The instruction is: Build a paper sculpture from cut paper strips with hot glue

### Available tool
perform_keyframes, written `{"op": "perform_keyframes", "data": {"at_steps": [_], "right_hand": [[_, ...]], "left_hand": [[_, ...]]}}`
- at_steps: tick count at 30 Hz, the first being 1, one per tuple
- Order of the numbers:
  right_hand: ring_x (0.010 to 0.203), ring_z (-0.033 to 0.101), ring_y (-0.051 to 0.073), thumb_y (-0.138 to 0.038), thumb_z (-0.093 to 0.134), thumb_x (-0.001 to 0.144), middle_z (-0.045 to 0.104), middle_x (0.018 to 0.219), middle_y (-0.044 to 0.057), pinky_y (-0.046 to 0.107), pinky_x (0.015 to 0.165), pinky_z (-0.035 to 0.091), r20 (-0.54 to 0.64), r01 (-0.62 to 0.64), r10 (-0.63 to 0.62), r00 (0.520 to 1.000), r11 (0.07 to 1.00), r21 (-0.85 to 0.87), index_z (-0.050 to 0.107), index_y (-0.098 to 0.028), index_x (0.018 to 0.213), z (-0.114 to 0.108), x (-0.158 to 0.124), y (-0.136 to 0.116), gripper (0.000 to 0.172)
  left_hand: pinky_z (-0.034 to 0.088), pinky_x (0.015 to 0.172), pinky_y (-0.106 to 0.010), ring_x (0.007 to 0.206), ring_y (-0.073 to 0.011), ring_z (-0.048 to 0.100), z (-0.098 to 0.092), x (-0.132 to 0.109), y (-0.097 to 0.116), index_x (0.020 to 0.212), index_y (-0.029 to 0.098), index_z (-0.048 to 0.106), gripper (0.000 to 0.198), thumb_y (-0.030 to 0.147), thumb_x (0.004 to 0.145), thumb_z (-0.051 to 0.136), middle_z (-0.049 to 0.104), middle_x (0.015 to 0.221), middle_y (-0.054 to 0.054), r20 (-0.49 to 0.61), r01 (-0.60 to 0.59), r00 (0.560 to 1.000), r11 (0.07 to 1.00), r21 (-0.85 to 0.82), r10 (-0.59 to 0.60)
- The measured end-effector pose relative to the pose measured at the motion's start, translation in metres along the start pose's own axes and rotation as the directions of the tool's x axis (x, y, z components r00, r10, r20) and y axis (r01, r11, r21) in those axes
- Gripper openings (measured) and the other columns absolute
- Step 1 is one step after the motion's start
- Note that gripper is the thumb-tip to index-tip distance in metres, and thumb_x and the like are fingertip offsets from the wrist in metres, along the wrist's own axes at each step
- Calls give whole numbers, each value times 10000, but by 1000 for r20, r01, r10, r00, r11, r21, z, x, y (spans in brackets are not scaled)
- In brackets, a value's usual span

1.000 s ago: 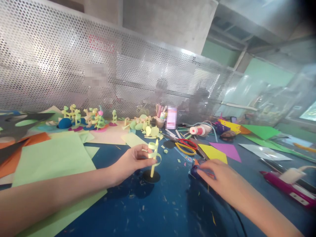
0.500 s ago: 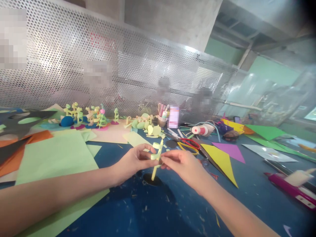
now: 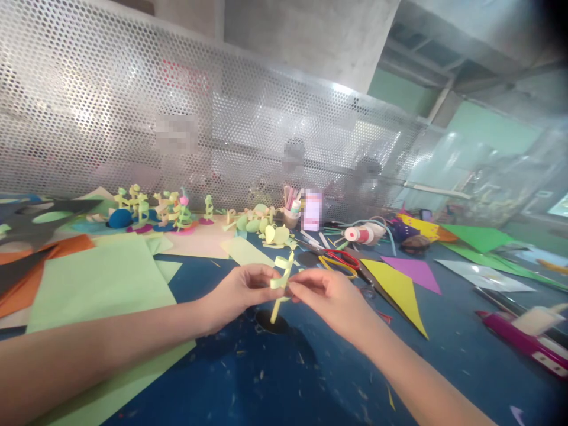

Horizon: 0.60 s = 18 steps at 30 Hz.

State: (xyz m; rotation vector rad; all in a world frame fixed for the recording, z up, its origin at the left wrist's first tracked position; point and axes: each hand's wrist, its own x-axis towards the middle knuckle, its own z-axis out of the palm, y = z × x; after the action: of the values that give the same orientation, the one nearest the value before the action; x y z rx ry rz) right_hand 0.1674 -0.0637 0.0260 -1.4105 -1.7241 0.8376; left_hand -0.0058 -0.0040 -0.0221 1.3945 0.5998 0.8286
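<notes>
A thin pale yellow-green paper stem stands slightly tilted on a black disc, with a curled paper strip winding around its upper part. My left hand pinches the strip from the left, thumb and fingers pressed on it. From the right, my right hand pinches the stem and strip at about the same height. The fingertips of both hands nearly meet and hide part of the paper between them.
Green paper sheets lie at the left. Scissors with red and yellow handles and yellow paper are right of centre. A magenta glue gun lies far right. Small paper plants stand at the back before a perforated metal screen.
The base of the stem and its black disc have shifted slightly left. Both hands keep their pinch, and the fingers of my left hand have closed in a little.
</notes>
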Motion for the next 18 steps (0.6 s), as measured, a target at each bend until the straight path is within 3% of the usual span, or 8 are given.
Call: {"op": "perform_keyframes", "data": {"at_steps": [8,12,18], "right_hand": [[720,655,161,-323,538,808,690,768,32,302,702,514,-6,-1,1,1000,999,39,666,-191,849,1,0,5,189],[837,637,172,-391,453,856,677,866,50,304,737,512,-60,39,-32,998,992,116,638,-201,952,3,2,14,283],[944,587,172,-259,543,786,638,971,41,301,788,495,-88,91,-84,993,993,73,609,-202,955,12,5,25,190]], "left_hand": [[426,825,-290,817,-146,625,1,1,0,844,196,657,182,260,680,704,697,835,9,15,-30,999,1000,-5,30],[434,799,-294,833,-161,611,1,1,0,865,190,643,209,303,694,685,679,896,-10,-28,-56,998,996,63,58],[441,760,-291,809,-163,596,0,1,0,950,187,558,303,319,701,671,657,820,-15,-63,-109,990,965,237,127]]}}
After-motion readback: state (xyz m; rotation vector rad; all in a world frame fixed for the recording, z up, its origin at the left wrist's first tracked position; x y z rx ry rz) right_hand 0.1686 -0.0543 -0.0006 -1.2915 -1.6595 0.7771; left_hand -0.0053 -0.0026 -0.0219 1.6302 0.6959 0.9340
